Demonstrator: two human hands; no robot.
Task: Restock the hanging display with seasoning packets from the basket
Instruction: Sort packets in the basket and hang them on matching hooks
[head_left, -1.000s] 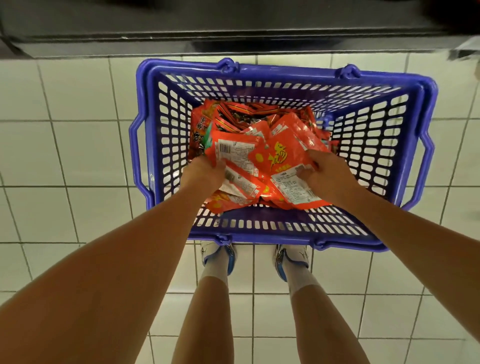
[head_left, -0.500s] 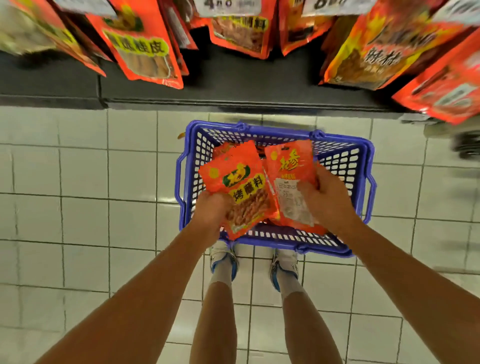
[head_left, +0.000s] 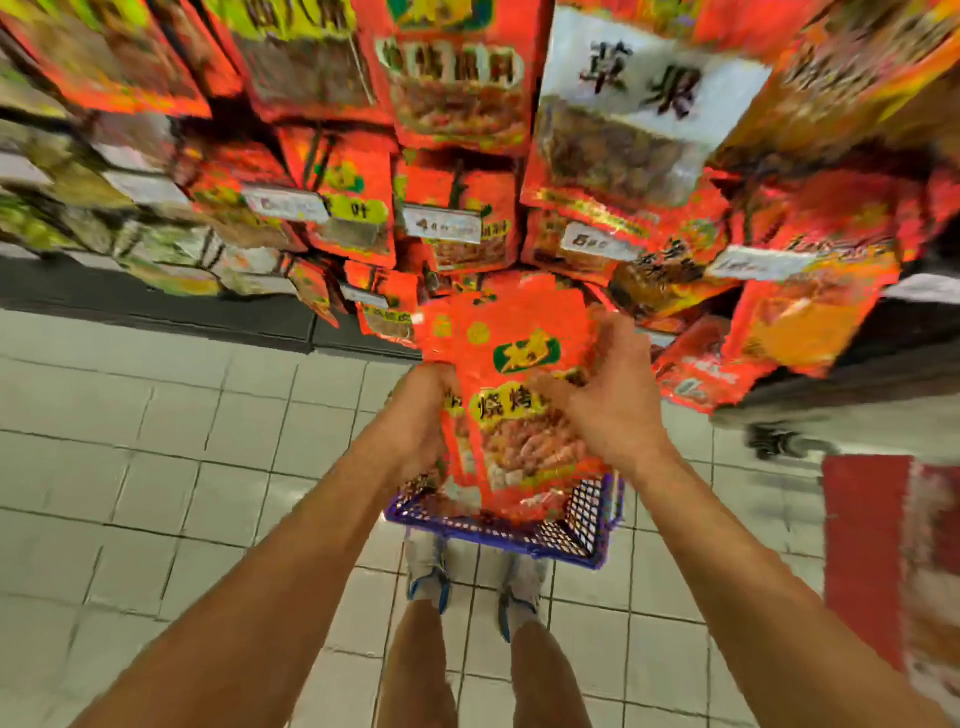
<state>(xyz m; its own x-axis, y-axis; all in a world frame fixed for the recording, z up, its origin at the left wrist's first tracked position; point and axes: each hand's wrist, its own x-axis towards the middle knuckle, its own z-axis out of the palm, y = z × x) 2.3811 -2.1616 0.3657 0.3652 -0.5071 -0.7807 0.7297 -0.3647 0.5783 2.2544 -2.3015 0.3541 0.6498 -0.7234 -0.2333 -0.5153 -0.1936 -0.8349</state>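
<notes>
Now lifted clear of the blue plastic mesh basket (head_left: 582, 530), a stack of glossy orange-red seasoning packets (head_left: 519, 405) rises toward the hanging display (head_left: 457, 228), left hand (head_left: 421, 415) and right hand (head_left: 608, 395) both gripping its edges; hooking comes next.

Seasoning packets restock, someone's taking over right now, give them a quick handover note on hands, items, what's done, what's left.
Left hand and right hand both grip a bunch of red seasoning packets, held up in front of the hanging display.
The blue basket sits on the floor by the feet; what remains in it is hidden.
Done: packets lifted out.
Left: hang them on a hook; which one is unclear in the blur.
</notes>
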